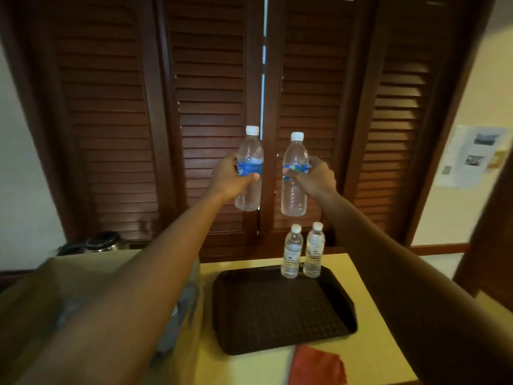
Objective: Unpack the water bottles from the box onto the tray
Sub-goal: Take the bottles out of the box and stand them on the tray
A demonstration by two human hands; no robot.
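My left hand (pixel 229 177) grips a clear water bottle with a blue label (pixel 249 159), held upright high above the table. Beside it my right hand (pixel 315 177) grips a second blue-labelled bottle (pixel 294 195), also upright in the air. Below them lies a dark textured tray (pixel 277 312) on the pale yellow table. Two smaller bottles with white labels (pixel 292 252) (pixel 314 250) stand upright side by side at the tray's far edge. The cardboard box (pixel 50 284) sits left of the tray, mostly hidden under my left forearm.
Dark wooden louvred doors (pixel 211 107) stand right behind the table. A red cloth (pixel 316 366) lies at the table's near edge in front of the tray. A dark round appliance (pixel 101 243) sits behind the box. Papers (pixel 469 157) hang on the right wall.
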